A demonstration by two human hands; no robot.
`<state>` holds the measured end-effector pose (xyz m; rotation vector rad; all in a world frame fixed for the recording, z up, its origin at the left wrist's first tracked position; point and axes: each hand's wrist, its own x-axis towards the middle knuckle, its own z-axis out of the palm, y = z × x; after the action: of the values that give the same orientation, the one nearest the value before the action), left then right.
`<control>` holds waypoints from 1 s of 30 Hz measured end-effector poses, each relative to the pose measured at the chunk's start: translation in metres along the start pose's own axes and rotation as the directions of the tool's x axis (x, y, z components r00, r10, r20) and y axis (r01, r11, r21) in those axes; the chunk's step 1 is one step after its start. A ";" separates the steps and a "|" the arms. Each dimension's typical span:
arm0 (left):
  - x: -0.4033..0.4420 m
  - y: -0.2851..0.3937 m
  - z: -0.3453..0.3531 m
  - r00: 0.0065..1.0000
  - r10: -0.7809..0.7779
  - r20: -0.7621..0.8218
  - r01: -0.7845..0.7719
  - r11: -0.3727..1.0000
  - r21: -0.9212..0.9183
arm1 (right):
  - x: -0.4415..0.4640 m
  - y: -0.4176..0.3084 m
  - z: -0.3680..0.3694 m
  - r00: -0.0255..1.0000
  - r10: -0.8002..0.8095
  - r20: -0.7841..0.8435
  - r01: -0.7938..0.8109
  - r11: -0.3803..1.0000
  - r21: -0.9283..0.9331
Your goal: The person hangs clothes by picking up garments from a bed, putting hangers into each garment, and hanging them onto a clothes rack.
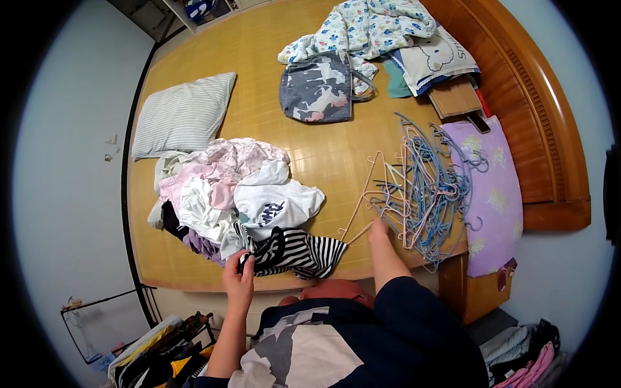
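Observation:
My left hand (240, 275) is closed on the edge of a black-and-white striped garment (310, 252), which lies near the front edge of the bed. To the right, my right hand (379, 228) grips a pink clothes hanger (358, 197). One corner of this hanger touches or lies just beside the striped garment; I cannot tell whether it is inside it. Just beyond the right hand lies a tangled pile of blue and pink hangers (430, 187). Behind the striped garment rests a white shirt (278, 200) with a dark print, part of a clothes heap (223, 171).
A striped pillow (184, 116) lies at the far left of the bed mat (252, 64). Farther back are a grey tote bag (317, 87) and a patterned quilt (369, 29). A purple pillow (495, 194) leans by the wooden headboard (517, 77). Hung clothes (158, 352) stand at lower left.

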<state>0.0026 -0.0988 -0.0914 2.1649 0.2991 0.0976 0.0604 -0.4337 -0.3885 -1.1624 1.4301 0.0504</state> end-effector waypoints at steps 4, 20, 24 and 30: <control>-0.002 -0.007 -0.007 0.966 -0.255 0.035 0.253 0.916 -0.310 | 0.010 0.003 0.002 0.979 0.033 0.201 -0.045 0.997 0.056; 0.008 -0.017 -0.012 0.821 -0.506 0.264 0.514 0.454 -0.728 | -0.051 -0.093 -0.009 0.659 -0.639 0.397 0.668 0.740 0.081; 0.011 -0.020 -0.018 0.859 -0.490 0.150 0.458 0.602 -0.654 | -0.096 -0.122 -0.038 0.477 -0.687 0.547 0.788 0.610 0.079; 0.020 -0.026 -0.013 0.922 -0.388 0.023 0.322 0.730 -0.602 | -0.189 -0.167 -0.078 0.546 -0.233 0.805 0.665 0.705 -0.247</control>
<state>0.0148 -0.0696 -0.1058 1.4400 0.6505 0.0738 0.0678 -0.4533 -0.1250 -1.7115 0.3169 0.5135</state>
